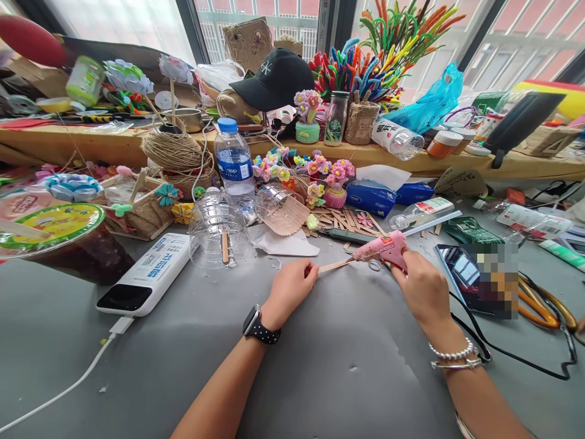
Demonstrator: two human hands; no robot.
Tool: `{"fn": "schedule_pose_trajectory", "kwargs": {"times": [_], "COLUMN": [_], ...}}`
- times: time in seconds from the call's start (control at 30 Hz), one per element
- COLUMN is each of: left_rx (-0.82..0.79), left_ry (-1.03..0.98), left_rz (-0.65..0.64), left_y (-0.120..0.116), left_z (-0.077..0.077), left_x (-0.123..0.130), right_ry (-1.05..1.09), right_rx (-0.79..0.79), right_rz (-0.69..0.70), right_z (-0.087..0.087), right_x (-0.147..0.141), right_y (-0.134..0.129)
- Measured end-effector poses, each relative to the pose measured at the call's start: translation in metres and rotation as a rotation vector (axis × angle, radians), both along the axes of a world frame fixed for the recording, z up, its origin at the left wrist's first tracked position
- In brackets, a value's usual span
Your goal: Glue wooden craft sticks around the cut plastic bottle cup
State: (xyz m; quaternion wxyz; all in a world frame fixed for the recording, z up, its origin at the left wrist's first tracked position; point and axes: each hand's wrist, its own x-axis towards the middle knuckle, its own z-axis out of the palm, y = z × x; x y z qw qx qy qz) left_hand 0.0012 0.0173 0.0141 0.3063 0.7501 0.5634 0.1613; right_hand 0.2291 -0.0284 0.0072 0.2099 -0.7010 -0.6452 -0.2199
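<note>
In my right hand [423,286] is a pink hot glue gun [380,249], gripped by its handle with the nozzle pointing left. My left hand [295,277] pinches a thin wooden craft stick [334,266] by its left end. The nozzle tip is at the stick's right end; whether glue is coming out is too small to tell. A clear glue stick [432,223] appears to reach out behind the gun. Ahead of my left hand lie a cut clear plastic bottle piece [222,231] with a craft stick [225,247] on it, and a white tissue [287,241].
A power bank [146,274] and a lidded cup [68,244] stand at left. A phone [470,277], a black cord [512,353] and orange-handled scissors [543,311] lie at right. Behind are loose craft sticks [342,219], a water bottle [234,161] and a crowded wooden ledge [274,146].
</note>
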Motion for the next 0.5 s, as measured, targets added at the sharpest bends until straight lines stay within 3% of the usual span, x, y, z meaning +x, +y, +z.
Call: {"fn": "schedule_pose_trajectory", "kwargs": {"times": [0.5], "left_rx": [-0.006], "left_ry": [-0.002], "left_rz": [0.0], "left_y": [-0.0002], "left_z": [-0.0017], "left_x": [0.0003], "right_ry": [0.008], "right_rx": [0.011], "right_rz": [-0.015], "right_z": [-0.0008], "right_x": [0.001], "right_y": [0.0]}}
